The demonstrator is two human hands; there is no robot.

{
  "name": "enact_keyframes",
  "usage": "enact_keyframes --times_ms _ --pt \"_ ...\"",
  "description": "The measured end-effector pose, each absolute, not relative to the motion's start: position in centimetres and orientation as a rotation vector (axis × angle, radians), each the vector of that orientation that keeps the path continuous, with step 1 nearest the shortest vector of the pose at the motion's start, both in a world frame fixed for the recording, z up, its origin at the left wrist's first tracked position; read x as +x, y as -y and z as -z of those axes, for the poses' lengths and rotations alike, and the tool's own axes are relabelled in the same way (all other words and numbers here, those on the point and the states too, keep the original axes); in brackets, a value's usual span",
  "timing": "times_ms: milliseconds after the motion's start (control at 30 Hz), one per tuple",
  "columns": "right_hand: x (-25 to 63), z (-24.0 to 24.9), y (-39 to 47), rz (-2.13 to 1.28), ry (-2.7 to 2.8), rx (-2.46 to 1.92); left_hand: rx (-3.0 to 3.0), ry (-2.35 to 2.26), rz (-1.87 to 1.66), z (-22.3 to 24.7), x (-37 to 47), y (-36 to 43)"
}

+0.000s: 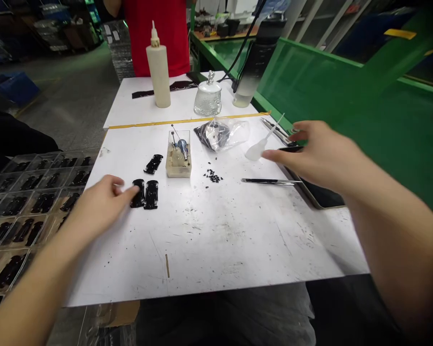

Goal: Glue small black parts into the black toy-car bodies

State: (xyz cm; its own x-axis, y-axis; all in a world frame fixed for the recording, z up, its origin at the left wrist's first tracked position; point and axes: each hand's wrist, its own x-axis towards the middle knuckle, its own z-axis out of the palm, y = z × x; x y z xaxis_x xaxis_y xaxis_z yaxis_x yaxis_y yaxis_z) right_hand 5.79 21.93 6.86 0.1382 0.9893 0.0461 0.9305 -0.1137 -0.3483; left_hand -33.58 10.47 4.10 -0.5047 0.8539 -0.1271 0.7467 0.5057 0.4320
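My left hand (103, 202) rests at the left of the white table, fingers loosely curled and apart, with its thumb tip at the edge of a black toy-car-base-like part (138, 192). A second black part (151, 194) lies right beside it, and a third black part (153, 164) is tilted behind them. On the other side, my right hand (306, 149) is spread, its thumb close to a translucent squeeze dropper (257, 150) with a thin spout; whether they touch I cannot tell. Black-handled tweezers (270, 181) lie below that hand. Tiny black pieces (212, 176) are heaped mid-table.
A small clear box (179, 168) holds thin tools. Behind it are a plastic bag (220, 134), a glass jar (207, 100) and a tall bottle (159, 72). A dark tablet-like slab (321, 192) lies right. Compartment trays (32, 180) stand left; a person in red (159, 29) is opposite.
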Motion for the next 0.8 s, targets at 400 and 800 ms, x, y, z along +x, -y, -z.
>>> enact_keyframes --times_ms 400,800 --pt "3.2 -3.0 -26.0 -0.516 1.906 -2.006 1.06 -1.958 -1.054 -6.2 -30.0 -11.8" --pt "5.5 -5.5 -21.3 -0.893 1.777 -1.509 0.613 -0.772 -0.64 -2.8 -17.4 -12.2"
